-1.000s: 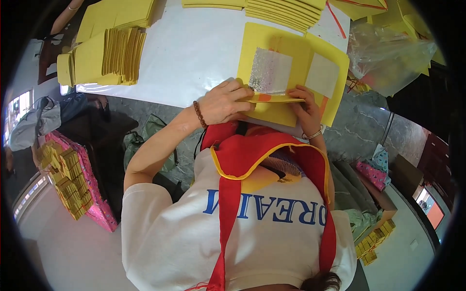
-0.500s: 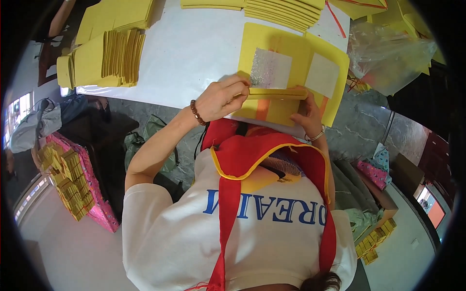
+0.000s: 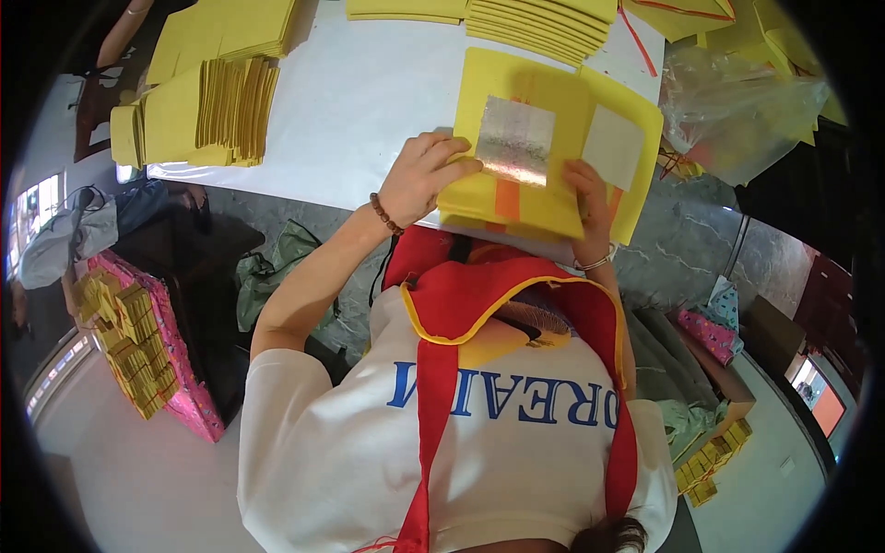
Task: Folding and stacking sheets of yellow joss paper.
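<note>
A yellow joss paper sheet (image 3: pixel 544 208), with a silvery foil square (image 3: pixel 518 138) and an orange stripe, lies before me at the near table edge. Its near part is raised and bent. My left hand (image 3: pixel 424 178) pinches the sheet's left edge between thumb and fingers. At its right edge my right hand (image 3: pixel 590 203) grips it, fingers on top and thumb hidden. Beneath and to the right shows another yellow sheet (image 3: pixel 636 111) with a pale square. How many layers I hold, I cannot tell.
Stacks of folded yellow paper (image 3: pixel 235 111) stand at the table's left, and fanned yellow sheets (image 3: pixel 539 28) lie at the far side. A clear plastic bag (image 3: pixel 737 111) sits at the right. Bundled yellow packets (image 3: pixel 138 341) rest on a pink cloth, lower left. A person's arm (image 3: pixel 120 37) shows far left.
The near part of the sheet, earlier seen as a narrow folded ridge between my hands, now lies flatter toward me, showing the whole foil square. My right fingers have come onto its top.
</note>
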{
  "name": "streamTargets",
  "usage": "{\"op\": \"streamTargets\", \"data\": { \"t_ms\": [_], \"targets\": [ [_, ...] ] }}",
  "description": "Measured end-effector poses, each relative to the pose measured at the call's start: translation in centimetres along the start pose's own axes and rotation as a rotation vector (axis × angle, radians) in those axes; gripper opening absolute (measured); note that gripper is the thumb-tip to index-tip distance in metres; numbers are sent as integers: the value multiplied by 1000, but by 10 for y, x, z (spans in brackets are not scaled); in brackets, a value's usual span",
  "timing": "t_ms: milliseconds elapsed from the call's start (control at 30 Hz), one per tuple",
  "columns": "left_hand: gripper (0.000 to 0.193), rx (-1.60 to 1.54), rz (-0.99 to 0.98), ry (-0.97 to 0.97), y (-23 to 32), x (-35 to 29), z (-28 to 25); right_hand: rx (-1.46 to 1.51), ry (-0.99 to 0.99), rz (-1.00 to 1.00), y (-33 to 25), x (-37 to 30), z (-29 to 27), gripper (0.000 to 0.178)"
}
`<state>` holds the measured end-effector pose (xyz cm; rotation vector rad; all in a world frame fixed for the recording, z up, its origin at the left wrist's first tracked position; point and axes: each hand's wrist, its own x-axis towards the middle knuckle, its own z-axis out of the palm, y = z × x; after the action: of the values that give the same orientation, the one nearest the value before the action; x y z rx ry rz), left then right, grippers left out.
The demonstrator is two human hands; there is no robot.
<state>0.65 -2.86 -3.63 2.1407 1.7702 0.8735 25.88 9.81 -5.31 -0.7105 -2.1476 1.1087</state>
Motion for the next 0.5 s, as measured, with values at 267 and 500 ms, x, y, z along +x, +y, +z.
{"op": "streamTargets", "data": {
  "t_ms": [267, 500],
  "targets": [
    [30, 35, 69, -6, 28, -20, -17, -350, -188, -182, -23, -10, -10, 29],
    [17, -405, -486, 38, 33, -12, 0, -91, -230, 314, -27, -7, -3, 29]
  ]
}}
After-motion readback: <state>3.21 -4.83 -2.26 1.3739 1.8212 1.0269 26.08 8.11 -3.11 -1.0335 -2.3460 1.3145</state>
